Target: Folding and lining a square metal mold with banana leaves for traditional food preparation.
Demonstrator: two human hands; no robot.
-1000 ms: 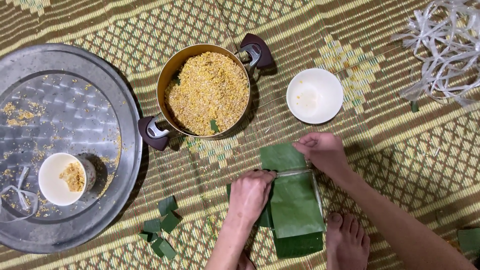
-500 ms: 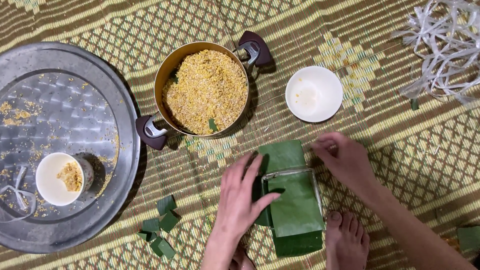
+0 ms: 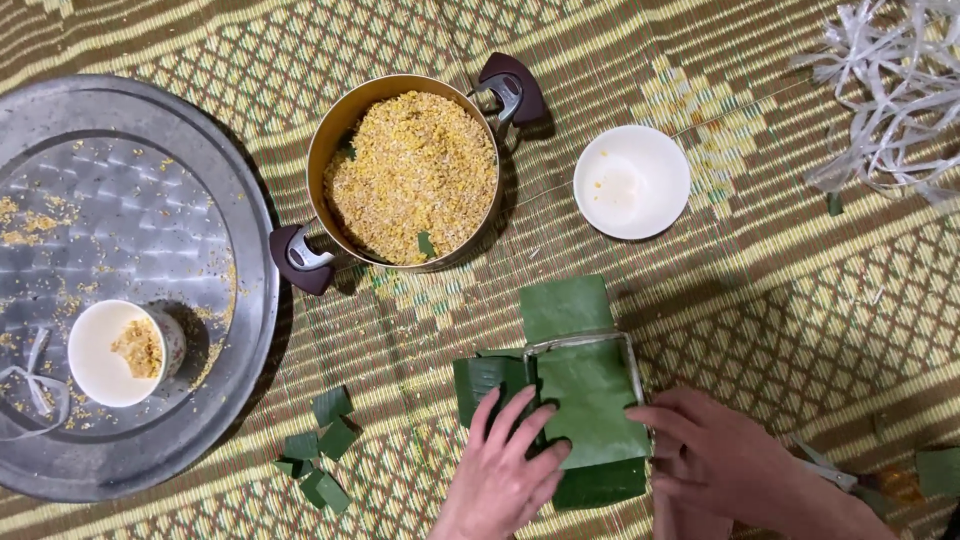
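A pot (image 3: 415, 175) of yellow grain sits on the woven mat (image 3: 800, 300), between a round metal tray (image 3: 190, 180) and an empty white bowl (image 3: 632, 182); white strips (image 3: 890, 90) lie at the mat's corner.

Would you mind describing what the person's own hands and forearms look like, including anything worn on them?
Both the left hand and the right hand are bare: no gloves, rings or bracelets show. The wrists and the visible parts of the forearms are bare too, with no sleeve in view. The fingernails look short and unpainted.
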